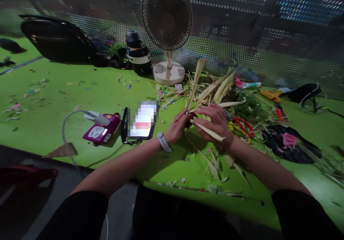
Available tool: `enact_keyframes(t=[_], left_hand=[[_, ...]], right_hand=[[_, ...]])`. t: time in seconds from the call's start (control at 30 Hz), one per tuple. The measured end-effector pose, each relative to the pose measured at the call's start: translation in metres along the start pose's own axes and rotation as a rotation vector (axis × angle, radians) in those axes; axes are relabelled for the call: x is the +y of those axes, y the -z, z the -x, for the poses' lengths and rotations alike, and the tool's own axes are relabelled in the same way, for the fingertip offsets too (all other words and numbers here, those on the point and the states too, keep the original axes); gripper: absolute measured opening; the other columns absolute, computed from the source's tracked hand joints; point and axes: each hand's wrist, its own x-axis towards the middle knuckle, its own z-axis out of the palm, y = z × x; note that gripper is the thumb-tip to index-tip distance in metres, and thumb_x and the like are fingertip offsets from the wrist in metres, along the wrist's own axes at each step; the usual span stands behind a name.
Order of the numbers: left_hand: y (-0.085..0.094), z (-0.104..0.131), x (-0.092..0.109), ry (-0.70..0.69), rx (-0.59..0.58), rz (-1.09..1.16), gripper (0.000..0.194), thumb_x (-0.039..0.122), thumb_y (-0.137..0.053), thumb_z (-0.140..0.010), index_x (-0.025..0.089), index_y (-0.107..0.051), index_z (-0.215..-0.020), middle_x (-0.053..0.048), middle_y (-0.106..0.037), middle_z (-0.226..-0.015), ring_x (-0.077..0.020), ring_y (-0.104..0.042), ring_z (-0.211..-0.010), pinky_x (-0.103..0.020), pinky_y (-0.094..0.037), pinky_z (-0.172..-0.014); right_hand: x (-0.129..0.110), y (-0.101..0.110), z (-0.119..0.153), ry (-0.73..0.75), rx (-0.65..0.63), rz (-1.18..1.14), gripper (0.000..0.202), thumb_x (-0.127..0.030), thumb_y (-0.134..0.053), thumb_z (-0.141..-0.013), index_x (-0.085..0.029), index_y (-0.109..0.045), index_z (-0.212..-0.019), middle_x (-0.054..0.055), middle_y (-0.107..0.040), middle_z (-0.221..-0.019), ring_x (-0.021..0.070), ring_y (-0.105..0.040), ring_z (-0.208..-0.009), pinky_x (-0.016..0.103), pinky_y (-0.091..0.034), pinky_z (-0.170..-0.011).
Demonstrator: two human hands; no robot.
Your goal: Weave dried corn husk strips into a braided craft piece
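Observation:
My left hand, with a white band at the wrist, pinches the base of some dried corn husk strips. One long husk strip stands up from between my hands. My right hand is closed on the same husks from the other side, its fingers bent over them. Another pale strip sticks out below my right fingers. The exact pinch point is partly hidden by the fingers. Behind the hands lies a heap of dried husks. Red-handled pliers lie just beyond my right wrist.
On the green table are a fan, a black bottle, a lit phone and a purple power strip with a cord. A yellow glue gun and pink flower lie right. A black bag stands back left.

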Motion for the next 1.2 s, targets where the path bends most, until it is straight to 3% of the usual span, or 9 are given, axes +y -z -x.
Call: enact_keyframes(t=[0.07,0.17,0.37,0.53,0.67,0.8,1.0,1.1,1.2], left_hand=[[0.000,-0.001,-0.002,-0.021,-0.039,-0.004,0.019,0.035,-0.056,-0.080,0.016,-0.058,-0.078,0.002,-0.053,-0.064,-0.0082,-0.044,-0.056,-0.021,-0.037,-0.053],[-0.001,-0.003,-0.003,-0.064,-0.041,-0.006,0.018,0.033,-0.054,-0.081,0.017,-0.052,-0.075,0.004,-0.047,-0.058,-0.0075,-0.041,-0.053,-0.020,-0.034,-0.052],[-0.002,0.000,0.003,-0.091,-0.119,-0.052,0.018,0.034,-0.052,-0.081,0.017,-0.048,-0.074,0.005,-0.045,-0.058,-0.0073,-0.038,-0.051,-0.021,-0.032,-0.050],[-0.003,0.003,0.006,-0.066,-0.190,-0.058,0.021,0.035,-0.051,-0.080,0.018,-0.044,-0.070,0.005,-0.043,-0.056,-0.0074,-0.035,-0.049,-0.022,-0.029,-0.049],[-0.004,0.005,0.002,-0.095,-0.181,-0.110,0.023,0.036,-0.048,-0.082,0.019,-0.043,-0.069,0.004,-0.043,-0.059,-0.0082,-0.036,-0.052,-0.024,-0.031,-0.051],[-0.003,0.008,-0.002,-0.190,-0.135,-0.169,0.026,0.037,-0.047,-0.086,0.019,-0.040,-0.068,0.004,-0.041,-0.061,-0.0094,-0.035,-0.055,-0.025,-0.031,-0.054],[0.001,0.009,0.002,-0.363,-0.105,-0.311,0.032,0.047,-0.052,-0.089,0.019,-0.048,-0.074,0.003,-0.037,-0.066,-0.0101,-0.033,-0.059,-0.026,-0.029,-0.054],[0.000,0.006,0.001,-0.356,-0.088,-0.286,0.037,0.053,-0.055,-0.086,0.018,-0.050,-0.076,0.004,-0.039,-0.064,-0.0092,-0.033,-0.057,-0.025,-0.029,-0.052],[0.000,0.000,-0.002,-0.303,-0.079,-0.233,0.040,0.057,-0.057,-0.083,0.018,-0.052,-0.078,0.005,-0.041,-0.059,-0.0081,-0.035,-0.053,-0.023,-0.029,-0.049]], right_hand=[[-0.001,-0.001,-0.001,-0.127,0.021,-0.021,0.011,-0.021,-0.062,-0.085,-0.024,-0.062,-0.095,0.008,-0.068,-0.108,0.0221,-0.060,-0.106,0.043,-0.047,-0.093],[-0.004,-0.003,-0.004,-0.250,-0.008,-0.065,0.008,-0.019,-0.055,-0.089,-0.022,-0.060,-0.094,0.007,-0.069,-0.094,0.0194,-0.064,-0.090,0.036,-0.050,-0.079],[0.000,-0.011,0.002,-0.316,-0.010,-0.070,0.013,-0.024,-0.047,-0.094,-0.020,-0.059,-0.092,0.008,-0.067,-0.087,0.0197,-0.063,-0.083,0.037,-0.051,-0.078],[0.002,-0.015,0.010,-0.407,-0.012,0.019,0.029,-0.039,-0.040,-0.097,-0.020,-0.060,-0.090,0.009,-0.066,-0.080,0.0219,-0.062,-0.076,0.038,-0.051,-0.072],[-0.007,-0.014,0.005,-0.723,-0.066,-0.182,0.033,-0.047,-0.039,-0.096,-0.021,-0.058,-0.095,0.007,-0.065,-0.081,0.0188,-0.061,-0.068,0.032,-0.049,-0.063],[-0.015,-0.020,0.001,-0.983,-0.031,-0.528,0.029,-0.048,-0.044,-0.094,-0.021,-0.056,-0.095,0.002,-0.063,-0.082,0.0164,-0.060,-0.076,0.031,-0.050,-0.074],[-0.018,-0.026,0.006,-1.060,0.066,-0.665,0.032,-0.053,-0.050,-0.090,-0.022,-0.056,-0.095,0.002,-0.062,-0.081,0.0168,-0.059,-0.077,0.032,-0.051,-0.073],[-0.019,-0.024,0.005,-1.079,0.092,-0.669,0.032,-0.054,-0.051,-0.089,-0.023,-0.055,-0.097,0.000,-0.061,-0.078,0.0158,-0.059,-0.071,0.029,-0.051,-0.065],[-0.019,-0.022,0.002,-1.158,0.074,-0.731,0.034,-0.057,-0.053,-0.087,-0.024,-0.053,-0.093,-0.004,-0.054,-0.063,0.0122,-0.053,-0.053,0.024,-0.046,-0.047]])
